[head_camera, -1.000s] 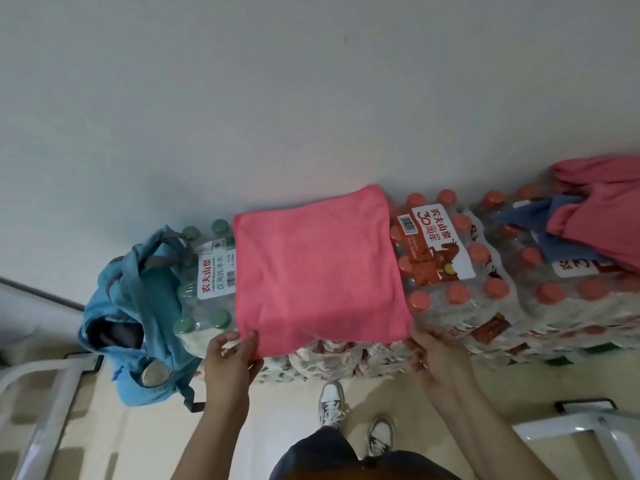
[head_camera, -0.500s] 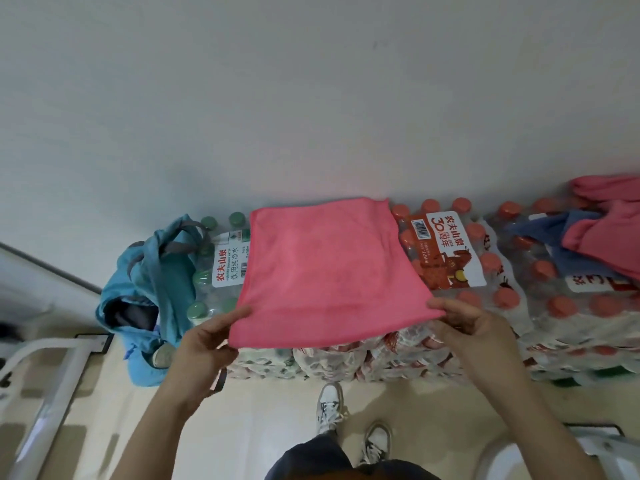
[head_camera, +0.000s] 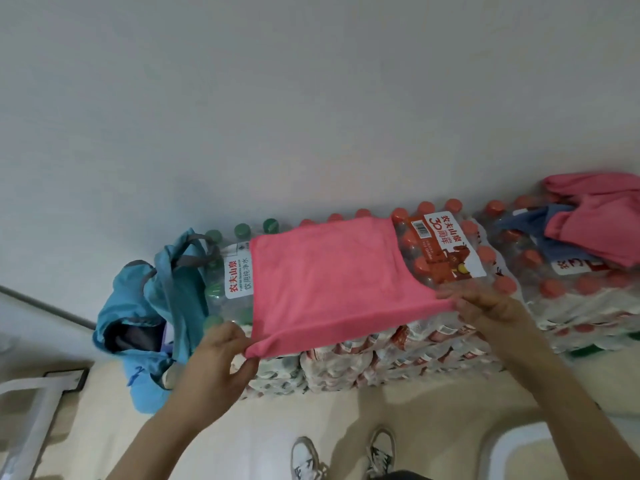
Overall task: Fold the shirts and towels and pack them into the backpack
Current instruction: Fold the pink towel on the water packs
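Note:
A pink towel (head_camera: pixel 332 282) lies spread on top of stacked packs of bottled water (head_camera: pixel 446 251). My left hand (head_camera: pixel 221 362) pinches its near left corner and lifts it off the packs. My right hand (head_camera: pixel 485 306) pinches the near right corner. A light blue backpack (head_camera: pixel 152 306) stands open on the floor to the left, leaning against the packs. More pink cloth (head_camera: pixel 602 230) and a blue cloth (head_camera: pixel 523 226) lie heaped on the packs at the far right.
A pale wall (head_camera: pixel 311 98) rises right behind the packs. White frame parts stand at the lower left (head_camera: pixel 31 410) and lower right (head_camera: pixel 512 448). My shoes (head_camera: pixel 343 455) are on the beige floor below the towel.
Both hands have raised the towel's near edge off the packs, the left corner now hanging in the air. The view has shifted a little to the left.

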Demonstrator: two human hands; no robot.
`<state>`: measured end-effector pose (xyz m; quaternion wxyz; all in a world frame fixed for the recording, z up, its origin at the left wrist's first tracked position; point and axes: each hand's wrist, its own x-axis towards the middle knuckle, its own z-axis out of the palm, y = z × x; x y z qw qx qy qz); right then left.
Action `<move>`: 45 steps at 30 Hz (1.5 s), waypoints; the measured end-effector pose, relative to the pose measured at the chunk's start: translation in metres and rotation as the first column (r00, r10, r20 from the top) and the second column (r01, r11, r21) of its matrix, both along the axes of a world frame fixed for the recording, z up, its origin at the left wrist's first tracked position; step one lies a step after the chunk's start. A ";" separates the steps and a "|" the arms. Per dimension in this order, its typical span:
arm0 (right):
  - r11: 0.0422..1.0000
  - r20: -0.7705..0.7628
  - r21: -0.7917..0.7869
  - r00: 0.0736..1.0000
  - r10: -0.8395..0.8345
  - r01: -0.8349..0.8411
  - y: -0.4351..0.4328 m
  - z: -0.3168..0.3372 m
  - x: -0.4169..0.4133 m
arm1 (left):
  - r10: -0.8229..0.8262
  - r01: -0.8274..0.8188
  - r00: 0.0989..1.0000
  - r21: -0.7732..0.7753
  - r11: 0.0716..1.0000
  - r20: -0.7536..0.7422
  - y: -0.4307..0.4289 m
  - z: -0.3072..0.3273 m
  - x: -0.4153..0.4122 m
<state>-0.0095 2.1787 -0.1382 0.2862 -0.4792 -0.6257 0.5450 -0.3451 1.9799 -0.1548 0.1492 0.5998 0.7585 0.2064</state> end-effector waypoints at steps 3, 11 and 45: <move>0.999 0.022 -0.044 0.999 -0.028 0.029 -0.010 0.009 0.000 | 0.070 -0.086 0.964 0.052 0.995 0.257 -0.008 0.013 0.003; 0.988 0.056 0.020 0.986 -0.154 0.153 -0.033 0.015 -0.033 | 0.202 -0.218 0.670 -0.072 0.973 0.715 -0.008 0.019 -0.013; 0.875 0.692 0.395 0.717 -0.084 -0.279 0.093 -0.053 -0.149 | 0.643 -0.656 0.713 -0.057 0.752 0.279 0.099 -0.018 -0.043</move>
